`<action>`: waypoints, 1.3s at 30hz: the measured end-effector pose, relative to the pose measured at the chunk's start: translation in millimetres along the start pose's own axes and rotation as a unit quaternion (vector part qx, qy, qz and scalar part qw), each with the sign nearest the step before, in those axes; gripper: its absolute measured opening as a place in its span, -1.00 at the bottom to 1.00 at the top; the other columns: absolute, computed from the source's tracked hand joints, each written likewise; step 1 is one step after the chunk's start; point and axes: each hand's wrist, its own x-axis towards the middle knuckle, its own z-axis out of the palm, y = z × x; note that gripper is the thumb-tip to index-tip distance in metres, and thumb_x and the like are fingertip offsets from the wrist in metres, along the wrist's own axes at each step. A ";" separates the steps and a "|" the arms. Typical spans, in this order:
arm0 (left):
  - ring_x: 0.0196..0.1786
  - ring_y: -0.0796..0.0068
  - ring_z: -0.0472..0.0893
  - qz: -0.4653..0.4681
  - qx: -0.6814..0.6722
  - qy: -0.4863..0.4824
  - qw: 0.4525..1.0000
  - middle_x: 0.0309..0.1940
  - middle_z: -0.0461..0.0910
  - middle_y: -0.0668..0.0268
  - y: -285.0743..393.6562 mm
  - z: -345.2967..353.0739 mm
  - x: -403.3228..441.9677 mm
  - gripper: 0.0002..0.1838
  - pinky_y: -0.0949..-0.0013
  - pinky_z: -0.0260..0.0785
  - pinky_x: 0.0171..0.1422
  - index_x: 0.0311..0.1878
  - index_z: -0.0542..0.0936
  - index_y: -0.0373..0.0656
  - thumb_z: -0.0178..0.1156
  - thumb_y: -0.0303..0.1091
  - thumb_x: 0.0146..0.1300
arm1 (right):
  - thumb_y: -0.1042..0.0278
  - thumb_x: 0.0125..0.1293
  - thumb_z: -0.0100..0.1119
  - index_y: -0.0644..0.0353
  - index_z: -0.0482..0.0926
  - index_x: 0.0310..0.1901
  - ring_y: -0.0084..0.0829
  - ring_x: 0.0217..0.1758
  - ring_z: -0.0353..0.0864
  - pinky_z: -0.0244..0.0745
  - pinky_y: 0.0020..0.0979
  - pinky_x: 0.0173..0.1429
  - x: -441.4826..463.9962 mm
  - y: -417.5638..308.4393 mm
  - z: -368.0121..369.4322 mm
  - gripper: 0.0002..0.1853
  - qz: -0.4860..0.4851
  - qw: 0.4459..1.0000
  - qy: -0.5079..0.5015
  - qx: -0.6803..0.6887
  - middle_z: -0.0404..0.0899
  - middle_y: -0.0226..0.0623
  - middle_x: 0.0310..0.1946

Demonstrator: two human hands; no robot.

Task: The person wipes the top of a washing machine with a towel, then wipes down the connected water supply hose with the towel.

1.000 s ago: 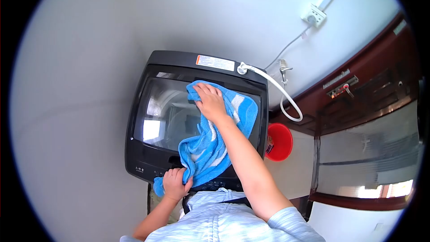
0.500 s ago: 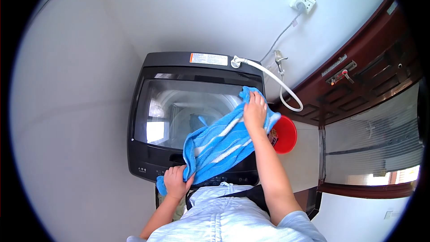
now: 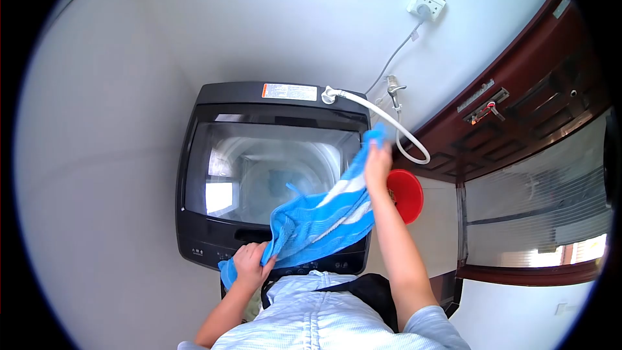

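Your left hand (image 3: 251,262), grip holding a blue towel (image 3: 322,223), your right hand (image 3: 378,167) gripping its far end; washing machine (image 3: 265,168) beneath.

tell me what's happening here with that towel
A person's left hand grips a blue-and-white towel near one end, at the front of a dark washing machine. The right hand, blurred, holds the other end by the machine's right edge. The towel slants between them, and the glass lid is closed. A red bucket stands to the right.
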 end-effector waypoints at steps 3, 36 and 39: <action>-0.44 0.16 0.53 -0.038 0.050 0.004 0.998 -0.50 0.50 0.23 -9.8 10.5 1.1 -0.70 0.18 0.32 -0.35 -0.21 0.60 -0.18 0.40 -0.28 0.01 | 0.17 0.41 0.06 0.32 0.30 0.39 -0.14 0.58 0.08 -0.09 -0.20 0.61 -4.7 -12.5 29.7 -0.40 -0.236 0.914 -0.126 -0.305 0.19 0.00 0.46; -0.45 0.15 0.50 -0.049 0.075 -0.024 0.996 -0.51 0.48 0.22 -1.5 26.1 12.7 -0.71 0.16 0.29 -0.36 -0.24 0.59 -0.17 0.39 -0.24 0.03 | 0.20 0.42 0.03 0.23 0.09 0.50 -0.13 0.62 -0.08 -0.06 -0.16 0.61 19.5 -1.4 20.7 -0.31 -0.182 0.920 -0.149 -0.314 -0.02 -0.11 0.56; -0.45 0.14 0.50 -0.042 0.084 -0.034 0.995 -0.51 0.48 0.22 4.8 30.1 16.5 -0.70 0.16 0.29 -0.37 -0.24 0.60 -0.16 0.39 -0.22 0.01 | 0.20 0.43 0.00 0.18 0.13 0.49 -0.12 0.61 -0.04 -0.04 -0.15 0.60 55.9 -6.7 37.2 -0.35 -0.182 0.927 -0.140 -0.296 0.04 -0.17 0.55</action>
